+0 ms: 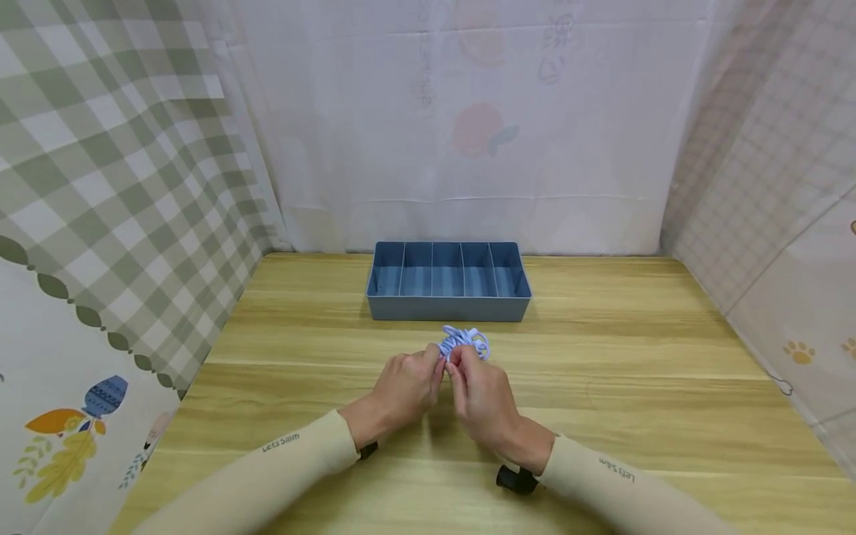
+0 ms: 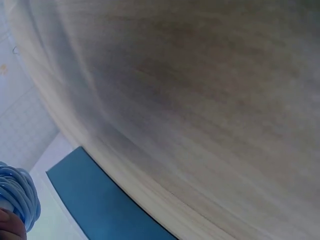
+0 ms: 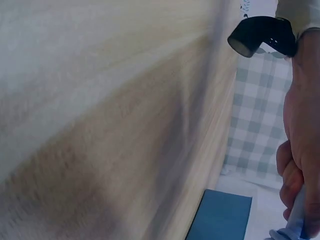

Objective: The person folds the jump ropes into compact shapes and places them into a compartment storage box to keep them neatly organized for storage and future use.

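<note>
A light-blue coiled cable (image 1: 461, 336) is held up between both hands, a little in front of the organizer box. My left hand (image 1: 409, 380) grips the bundle from the left, its fingers curled. From the right, my right hand (image 1: 487, 394) pinches part of the cable between thumb and fingers, close against the left fingertips. In the left wrist view the cable loops (image 2: 20, 192) stand in a tight bundle above a fingertip. A smooth pale-blue length of cable (image 3: 297, 212) shows in the right hand's grasp in the right wrist view. The fingers hide much of the bundle.
A blue-grey organizer box (image 1: 449, 309) with several compartments stands at the back of the wooden table (image 1: 622, 386). Cloth hangs behind the table, with a checked curtain (image 1: 127, 148) on the left and a pale one (image 1: 756, 171) on the right.
</note>
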Demonstrator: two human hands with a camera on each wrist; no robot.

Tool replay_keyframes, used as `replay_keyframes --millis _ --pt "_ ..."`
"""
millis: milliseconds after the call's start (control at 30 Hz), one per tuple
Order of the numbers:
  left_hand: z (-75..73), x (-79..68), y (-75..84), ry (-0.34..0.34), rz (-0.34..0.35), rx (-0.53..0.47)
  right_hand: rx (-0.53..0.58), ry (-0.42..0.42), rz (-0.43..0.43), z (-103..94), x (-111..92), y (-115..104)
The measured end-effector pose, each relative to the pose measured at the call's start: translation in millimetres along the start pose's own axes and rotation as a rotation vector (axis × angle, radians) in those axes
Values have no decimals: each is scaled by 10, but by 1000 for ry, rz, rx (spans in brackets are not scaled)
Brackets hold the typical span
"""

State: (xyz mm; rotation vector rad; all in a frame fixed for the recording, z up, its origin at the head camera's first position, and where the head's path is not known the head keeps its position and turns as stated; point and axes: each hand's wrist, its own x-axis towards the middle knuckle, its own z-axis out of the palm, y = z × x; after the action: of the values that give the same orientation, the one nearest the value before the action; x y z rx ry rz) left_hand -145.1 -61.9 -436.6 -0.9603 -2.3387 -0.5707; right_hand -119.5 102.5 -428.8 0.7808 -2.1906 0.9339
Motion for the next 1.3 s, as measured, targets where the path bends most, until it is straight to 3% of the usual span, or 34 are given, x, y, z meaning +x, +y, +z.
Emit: replay_keyframes --millis 400,500,633,733,967,1167,1300 --pt "14 22 -24 62 30 -44 105 -7 -35 18 -48 -26" --pt "20 9 -36 36 -24 -109 130 -9 -45 21 -53 -6" --pt "0 10 -33 0 -139 -247 154 35 -73 -5 -6 44" --pt "-28 28 -27 -2 -185 -305 142 73 -72 -55 57 87" --pt "-68 4 -71 -28 -187 -371 7 86 21 -256 193 160" --pt "-95 -13 -113 -49 -218 -474 -17 70 166 -416 281 327" --pt "-94 -16 -130 -48 -217 -480 -40 45 225 -465 294 415"
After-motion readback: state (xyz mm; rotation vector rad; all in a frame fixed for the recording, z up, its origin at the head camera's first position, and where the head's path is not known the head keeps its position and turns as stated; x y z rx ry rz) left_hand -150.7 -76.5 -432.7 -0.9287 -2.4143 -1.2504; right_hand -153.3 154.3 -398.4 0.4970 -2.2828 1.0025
